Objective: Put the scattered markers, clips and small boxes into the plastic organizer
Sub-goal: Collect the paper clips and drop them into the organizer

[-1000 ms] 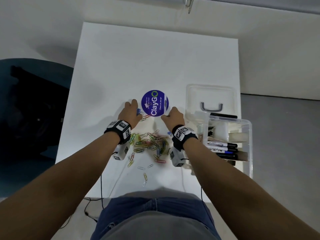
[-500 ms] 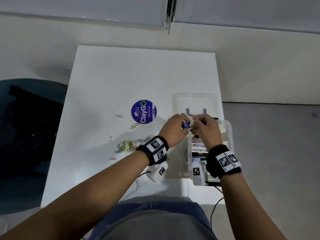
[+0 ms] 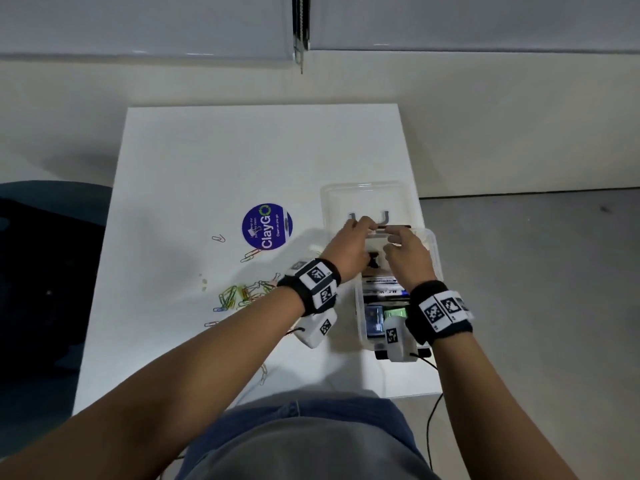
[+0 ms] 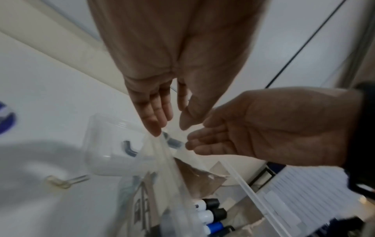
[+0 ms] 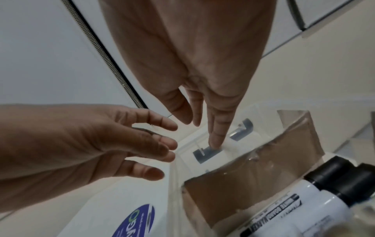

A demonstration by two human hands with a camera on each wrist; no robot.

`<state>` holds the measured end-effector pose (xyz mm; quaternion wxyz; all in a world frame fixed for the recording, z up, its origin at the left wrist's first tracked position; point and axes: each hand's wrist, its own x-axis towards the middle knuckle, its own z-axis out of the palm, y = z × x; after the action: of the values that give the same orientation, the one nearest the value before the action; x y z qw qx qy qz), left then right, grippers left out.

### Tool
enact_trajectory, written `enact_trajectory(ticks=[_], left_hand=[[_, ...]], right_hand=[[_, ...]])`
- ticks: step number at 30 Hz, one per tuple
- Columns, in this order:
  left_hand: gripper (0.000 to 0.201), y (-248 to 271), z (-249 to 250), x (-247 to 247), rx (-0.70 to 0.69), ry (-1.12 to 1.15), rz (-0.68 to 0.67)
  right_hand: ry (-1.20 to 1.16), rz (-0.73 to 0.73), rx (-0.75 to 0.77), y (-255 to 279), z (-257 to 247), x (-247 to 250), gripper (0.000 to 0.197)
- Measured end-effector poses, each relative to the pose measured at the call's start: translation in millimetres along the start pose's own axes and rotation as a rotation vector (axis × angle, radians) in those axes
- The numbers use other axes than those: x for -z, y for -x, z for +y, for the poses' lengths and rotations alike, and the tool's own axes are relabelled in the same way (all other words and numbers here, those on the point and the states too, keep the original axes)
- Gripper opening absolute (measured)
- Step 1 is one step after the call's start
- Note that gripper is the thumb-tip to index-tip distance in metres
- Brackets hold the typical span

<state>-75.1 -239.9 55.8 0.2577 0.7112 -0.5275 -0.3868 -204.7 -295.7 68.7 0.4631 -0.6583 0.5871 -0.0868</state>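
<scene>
Both hands are over the far end of the clear plastic organizer (image 3: 435,252), which sits near the right edge of the white worktop (image 3: 221,161). The left hand (image 3: 348,247) has its fingers stretched out and loose, and it holds nothing. The right hand (image 3: 408,252) is the same, with straight fingers and nothing in them. The two hands are close together, fingertips almost meeting, above a compartment lined with brown card (image 5: 239,189).

The organizer's clear lid (image 3: 367,199) lies flat on the worktop just past the box, toward the far edge. It has a grey handle (image 3: 369,216) on it. From the right wrist view, one right finger (image 5: 216,136) points down at that handle.

Inside the organizer, white markers (image 3: 381,289) with black and blue caps lie side by side in the middle part. A black binder clip (image 3: 373,263) sits in the compartment between the two hands. Small boxes, one blue (image 3: 374,322) and one green (image 3: 396,313), are in the near end.

A pile of coloured paper clips (image 3: 239,296) is still on the worktop, left of the organizer and near the left wrist. A few more clips (image 3: 250,255) lie beside a round blue ClayGo sticker (image 3: 267,226) in the middle of the worktop, and one (image 3: 219,238) lies alone to its left.
</scene>
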Motion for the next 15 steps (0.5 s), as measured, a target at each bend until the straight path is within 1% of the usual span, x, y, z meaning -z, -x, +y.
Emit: enact_trajectory(ticks=[2, 4, 7, 9, 11, 13, 15], left_hand=[[0.04, 5, -18, 13, 0.041, 0.02, 0.074], [0.033, 8, -44, 27, 0.112, -0.002, 0.133], [0.033, 8, -91, 49, 0.232, -0.076, 0.169], [0.041, 6, -121, 63, 0.322, -0.163, 0.157], [0.052, 6, -146, 76, 0.4, -0.244, 0.126], [0.06, 6, -169, 86, 0.419, -0.342, 0.074], [0.066, 8, -187, 90, 0.392, -0.466, -0.004]], right_hand=[[0.041, 0.029, 0.086, 10, -12, -7, 0.039], [0.039, 0.036, 0.183, 17, -26, -22, 0.034], [0.074, -0.037, 0.26, 21, -41, -59, 0.027], [0.143, -0.122, 0.247, 22, -47, -88, 0.024], [0.24, -0.203, 0.204, 20, -47, -118, 0.026], [0.365, -0.271, 0.153, 16, -43, -143, 0.029], [0.477, -0.322, 0.1, 12, -34, -161, 0.031]])
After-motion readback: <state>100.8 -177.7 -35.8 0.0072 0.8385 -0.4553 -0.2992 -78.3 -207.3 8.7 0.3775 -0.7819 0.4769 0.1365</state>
